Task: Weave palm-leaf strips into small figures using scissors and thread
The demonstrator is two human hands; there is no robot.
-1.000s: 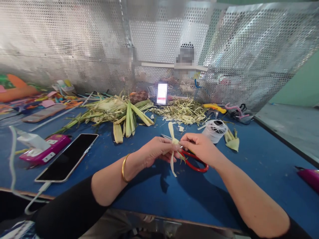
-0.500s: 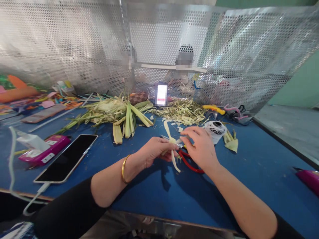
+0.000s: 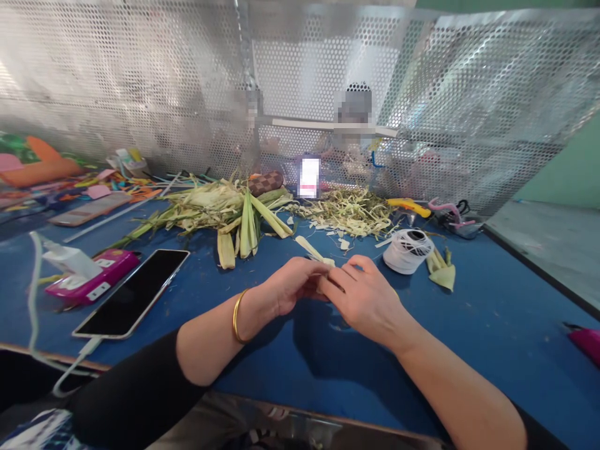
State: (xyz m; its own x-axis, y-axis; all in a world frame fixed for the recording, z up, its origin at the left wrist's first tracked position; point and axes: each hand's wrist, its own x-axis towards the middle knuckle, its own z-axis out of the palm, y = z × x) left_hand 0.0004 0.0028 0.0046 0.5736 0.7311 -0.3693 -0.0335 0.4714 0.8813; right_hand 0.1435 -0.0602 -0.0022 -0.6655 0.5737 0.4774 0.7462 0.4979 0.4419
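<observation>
Above the blue table my left hand (image 3: 300, 279) pinches a pale corn husk strip (image 3: 309, 247), one end of which sticks up to the upper left. My right hand (image 3: 368, 297) has its fingers bent in against the left fingertips, closed at the same knotted piece of husk. The rest of the strip is hidden behind the fingers. The red-handled scissors are almost wholly covered by my right hand. To its right stands a spool of white thread (image 3: 407, 252), with a folded piece of husk (image 3: 441, 272) beside it.
A heap of corn husks (image 3: 210, 209) and a pile of shredded husk (image 3: 349, 211) lie at the back before a perforated metal screen (image 3: 140, 81). On the left are a charging phone (image 3: 134, 294) and a magenta power strip (image 3: 100, 278). A yellow-handled tool (image 3: 410, 207) lies back right.
My right hand has moved left and down onto the husk by my left fingers, covering the scissors and the strip's lower end. The strip's upper end now leans further left.
</observation>
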